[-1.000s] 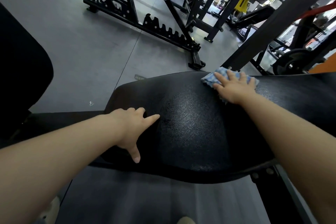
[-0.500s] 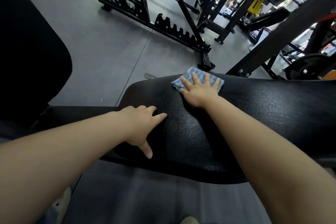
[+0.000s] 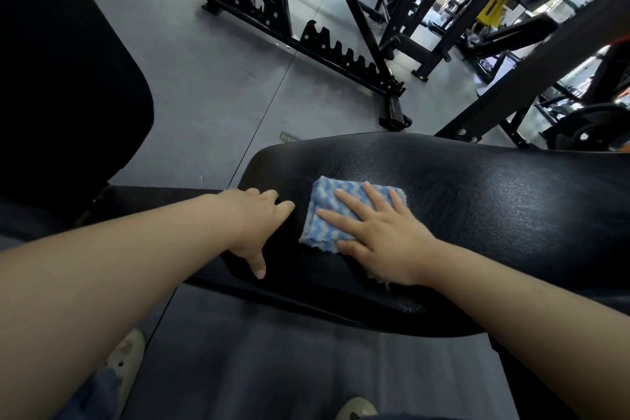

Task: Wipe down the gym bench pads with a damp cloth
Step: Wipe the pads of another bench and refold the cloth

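A black textured bench pad [image 3: 494, 215] runs across the middle of the view, its rounded end at the left. A folded blue and white cloth [image 3: 329, 211] lies flat on the pad near that end. My right hand [image 3: 378, 235] presses down on the cloth with the fingers spread. My left hand [image 3: 259, 225] rests on the pad's left end, fingers apart, thumb hanging over the near edge, holding nothing. A streaky wet sheen shows on the pad to the right of the cloth.
A second black pad [image 3: 68, 78] rises at the left. Another adjustable bench [image 3: 358, 27] with a toothed black frame stands on the grey floor beyond. A slanted black rack post [image 3: 545, 54] and a weight plate [image 3: 589, 129] are at the right. My shoes [image 3: 126, 361] show below.
My right hand has dragged the cloth from the pad's far right edge toward me and to the left, close to my left hand. The left hand has stayed on the pad's end.
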{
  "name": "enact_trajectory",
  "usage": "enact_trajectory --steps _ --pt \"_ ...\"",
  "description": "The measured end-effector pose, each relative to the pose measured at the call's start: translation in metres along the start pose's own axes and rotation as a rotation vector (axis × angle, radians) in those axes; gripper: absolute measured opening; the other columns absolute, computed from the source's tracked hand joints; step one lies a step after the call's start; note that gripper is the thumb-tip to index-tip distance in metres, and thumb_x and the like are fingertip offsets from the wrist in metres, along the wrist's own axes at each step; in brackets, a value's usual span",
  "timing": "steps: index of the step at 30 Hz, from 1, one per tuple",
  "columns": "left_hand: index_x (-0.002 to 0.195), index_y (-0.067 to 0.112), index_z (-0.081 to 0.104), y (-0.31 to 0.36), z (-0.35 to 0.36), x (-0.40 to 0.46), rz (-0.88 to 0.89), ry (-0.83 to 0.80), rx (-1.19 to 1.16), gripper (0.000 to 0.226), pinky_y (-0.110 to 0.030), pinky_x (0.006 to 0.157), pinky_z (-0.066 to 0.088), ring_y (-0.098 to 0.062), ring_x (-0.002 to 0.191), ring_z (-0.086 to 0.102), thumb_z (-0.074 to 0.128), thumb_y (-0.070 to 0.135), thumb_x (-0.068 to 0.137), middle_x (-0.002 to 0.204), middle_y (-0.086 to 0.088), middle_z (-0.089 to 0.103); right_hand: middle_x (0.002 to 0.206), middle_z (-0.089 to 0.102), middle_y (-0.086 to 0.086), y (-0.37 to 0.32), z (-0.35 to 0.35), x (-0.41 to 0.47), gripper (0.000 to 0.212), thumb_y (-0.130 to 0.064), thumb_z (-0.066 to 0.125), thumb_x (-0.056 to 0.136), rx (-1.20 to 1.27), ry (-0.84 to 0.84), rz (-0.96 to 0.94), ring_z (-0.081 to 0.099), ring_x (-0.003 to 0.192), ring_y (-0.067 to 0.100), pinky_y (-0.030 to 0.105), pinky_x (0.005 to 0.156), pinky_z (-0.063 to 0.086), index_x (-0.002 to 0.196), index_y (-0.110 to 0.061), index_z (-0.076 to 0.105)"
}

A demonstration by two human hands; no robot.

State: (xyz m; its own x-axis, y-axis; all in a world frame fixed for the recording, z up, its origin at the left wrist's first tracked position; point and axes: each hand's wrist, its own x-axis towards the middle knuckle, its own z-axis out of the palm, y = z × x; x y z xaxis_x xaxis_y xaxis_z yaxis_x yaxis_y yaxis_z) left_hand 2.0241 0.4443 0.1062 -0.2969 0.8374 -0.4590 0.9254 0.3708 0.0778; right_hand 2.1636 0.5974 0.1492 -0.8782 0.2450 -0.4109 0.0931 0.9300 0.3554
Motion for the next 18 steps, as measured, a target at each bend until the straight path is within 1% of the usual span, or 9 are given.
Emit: enact_trajectory --steps 3,6,9,14,18 --pt "0.149 0.022 -0.002 -0.001 0.003 0.000 0.010 0.012 -0.010 0.110 -0.044 0.102 0.040 -0.030 0.133 0.031 0.071 0.053 0.072 0.152 -0.008 0.015 0.159 -0.011 -0.005 0.027 0.000 0.024 0.052 -0.057 0.017 0.097 0.028 0.015 0.130 -0.013 0.145 0.032 0.054 0.115 -0.007 0.145 -0.051 -0.002" --pt "0.149 0.022 -0.004 -0.001 0.004 0.000 0.016 0.017 -0.018 0.110 -0.041 0.101 0.041 -0.029 0.133 0.031 0.070 0.053 0.074 0.153 -0.006 0.011 0.159 -0.010 -0.001 0.057 -0.004 0.051 0.053 -0.056 0.018 0.097 0.037 0.036 0.275 -0.010 0.145 0.035 0.055 0.115 -0.005 0.146 -0.050 0.000" --pt "0.149 0.023 -0.005 -0.003 0.005 0.001 0.029 0.009 -0.049 0.110 -0.041 0.103 0.039 -0.028 0.135 0.027 0.070 0.052 0.074 0.155 -0.005 0.006 0.160 -0.008 0.000 0.076 -0.009 0.075 0.053 -0.059 0.018 0.096 0.066 0.051 0.396 -0.008 0.145 0.036 0.059 0.113 -0.005 0.146 -0.049 0.002" --pt "0.149 0.025 -0.007 -0.008 0.005 0.000 0.046 0.002 -0.124 0.109 -0.043 0.106 0.036 -0.027 0.139 0.020 0.071 0.047 0.076 0.156 -0.002 -0.002 0.160 -0.006 -0.001 0.077 -0.014 0.111 0.054 -0.058 0.017 0.096 0.126 0.064 0.497 -0.011 0.144 0.038 0.067 0.107 -0.008 0.147 -0.047 0.004" --pt "0.149 0.030 -0.009 -0.013 0.008 -0.003 0.054 0.013 -0.137 0.107 -0.043 0.107 0.034 -0.026 0.142 0.015 0.070 0.044 0.079 0.157 0.002 -0.008 0.160 -0.006 0.000 0.063 -0.015 0.127 0.055 -0.055 0.016 0.097 0.134 0.062 0.520 -0.013 0.143 0.040 0.068 0.106 -0.009 0.149 -0.043 0.003"
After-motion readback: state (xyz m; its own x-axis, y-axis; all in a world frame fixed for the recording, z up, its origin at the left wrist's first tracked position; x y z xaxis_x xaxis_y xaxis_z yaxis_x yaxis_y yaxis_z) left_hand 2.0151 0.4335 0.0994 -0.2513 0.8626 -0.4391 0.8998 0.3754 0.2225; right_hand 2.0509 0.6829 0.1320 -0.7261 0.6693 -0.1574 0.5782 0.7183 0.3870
